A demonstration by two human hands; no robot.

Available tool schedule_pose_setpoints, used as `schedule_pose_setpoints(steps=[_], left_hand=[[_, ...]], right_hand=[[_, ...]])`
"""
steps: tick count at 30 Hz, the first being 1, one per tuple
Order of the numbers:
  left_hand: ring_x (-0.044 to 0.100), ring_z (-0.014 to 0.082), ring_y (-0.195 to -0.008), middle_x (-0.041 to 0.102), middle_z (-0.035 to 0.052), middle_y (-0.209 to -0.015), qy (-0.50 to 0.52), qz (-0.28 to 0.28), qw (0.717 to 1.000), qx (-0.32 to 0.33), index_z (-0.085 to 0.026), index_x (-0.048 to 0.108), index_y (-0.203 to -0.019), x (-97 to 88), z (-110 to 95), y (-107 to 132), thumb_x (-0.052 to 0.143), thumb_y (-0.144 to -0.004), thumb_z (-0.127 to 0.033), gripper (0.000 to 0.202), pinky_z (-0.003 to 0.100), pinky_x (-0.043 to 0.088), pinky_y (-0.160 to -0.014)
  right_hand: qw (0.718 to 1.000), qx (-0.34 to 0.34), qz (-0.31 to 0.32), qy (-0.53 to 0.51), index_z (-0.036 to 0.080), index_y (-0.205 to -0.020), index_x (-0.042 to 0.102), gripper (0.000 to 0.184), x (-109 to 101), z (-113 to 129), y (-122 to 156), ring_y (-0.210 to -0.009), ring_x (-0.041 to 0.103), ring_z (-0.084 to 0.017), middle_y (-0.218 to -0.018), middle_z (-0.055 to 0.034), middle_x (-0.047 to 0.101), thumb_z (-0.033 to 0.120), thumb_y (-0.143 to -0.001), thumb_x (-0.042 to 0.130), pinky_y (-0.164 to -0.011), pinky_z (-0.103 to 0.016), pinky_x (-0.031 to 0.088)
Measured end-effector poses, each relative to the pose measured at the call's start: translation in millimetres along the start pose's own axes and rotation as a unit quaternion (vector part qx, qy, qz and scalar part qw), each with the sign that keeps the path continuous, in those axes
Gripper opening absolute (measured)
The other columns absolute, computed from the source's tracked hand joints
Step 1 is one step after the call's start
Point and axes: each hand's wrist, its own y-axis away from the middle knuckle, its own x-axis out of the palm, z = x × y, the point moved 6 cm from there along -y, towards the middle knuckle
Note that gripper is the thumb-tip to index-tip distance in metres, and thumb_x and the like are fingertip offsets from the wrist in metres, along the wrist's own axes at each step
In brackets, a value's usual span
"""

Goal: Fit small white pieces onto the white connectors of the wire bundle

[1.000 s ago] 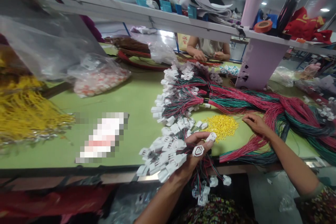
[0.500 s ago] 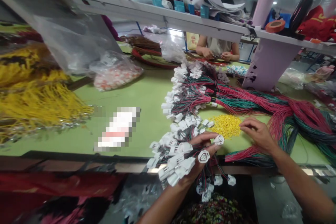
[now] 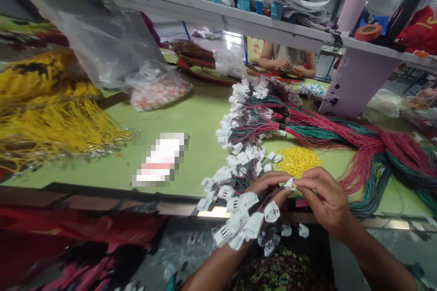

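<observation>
Clenched around a sheaf of wired white plastic connectors (image 3: 239,209), the left hand (image 3: 264,193) reaches toward a single connector (image 3: 290,184) pinched by the right hand (image 3: 324,198), though fingers hide most of it. Just beyond, small yellow plastic pieces (image 3: 300,161) lie on the green table (image 3: 201,154) beside a red-and-green wire bundle (image 3: 375,159). An overhead shelf (image 3: 218,11) hides part of a co-worker (image 3: 287,57), near a lilac post (image 3: 358,86).

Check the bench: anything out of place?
Yes: several white connectors dangle on their wires below the front edge of the green bench, under the left hand. They hang off the work surface, unlike the wire bundle lying on top.
</observation>
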Motion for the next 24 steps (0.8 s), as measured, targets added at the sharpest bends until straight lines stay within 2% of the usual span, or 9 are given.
schedule_pose_setpoints(steps=[7, 15, 20, 24], left_hand=[[0.074, 0.0227, -0.091, 0.079, 0.0063, -0.100, -0.023, 0.004, 1.000, -0.004, -0.025, 0.076, -0.104, -0.9, -3.3, 2.0, 0.073, -0.086, -0.016, 0.021, 0.038, 0.062, -0.083], [0.076, 0.0223, -0.092, 0.081, 0.0064, -0.099, -0.043, 0.011, 0.999, 0.009, -0.024, 0.077, -0.103, -0.8, -8.9, -1.2, 0.073, -0.086, -0.017, 0.019, 0.037, 0.063, -0.083], [0.077, 0.0215, -0.090, 0.081, 0.0065, -0.098, -0.054, 0.010, 0.998, 0.031, -0.024, 0.077, -0.101, -0.9, -10.1, -3.3, 0.073, -0.085, -0.015, 0.019, 0.035, 0.063, -0.082], [0.078, 0.0217, -0.086, 0.082, 0.0074, -0.095, -0.048, 0.031, 0.997, 0.055, -0.024, 0.078, -0.101, 1.2, -12.9, -5.5, 0.073, -0.086, -0.017, 0.017, 0.035, 0.064, -0.079]], right_hand=[[1.000, -0.026, 0.013, 0.008, 0.024, -0.114, 0.071, 0.029, -1.3, 6.0, -3.4, -0.081, 0.066, -0.017, -0.091, -0.0050, 0.066, 0.006, -0.095, 0.059, -0.067, -0.027, 0.056], [1.000, 0.001, 0.028, -0.011, 0.024, -0.112, 0.072, 0.029, -1.8, 0.9, -2.6, -0.084, 0.065, -0.016, -0.094, -0.0047, 0.066, 0.005, -0.094, 0.060, -0.072, -0.027, 0.055], [0.995, 0.079, 0.032, -0.058, 0.025, -0.101, 0.076, 0.019, -0.7, -9.6, -3.2, -0.085, 0.066, -0.017, -0.091, -0.0036, 0.068, 0.013, -0.093, 0.065, -0.073, -0.028, 0.055], [0.977, 0.161, 0.028, -0.133, 0.023, -0.087, 0.075, 0.004, 2.2, -21.0, -5.3, -0.083, 0.066, -0.017, -0.084, -0.0019, 0.070, 0.019, -0.087, 0.074, -0.073, -0.027, 0.054]])
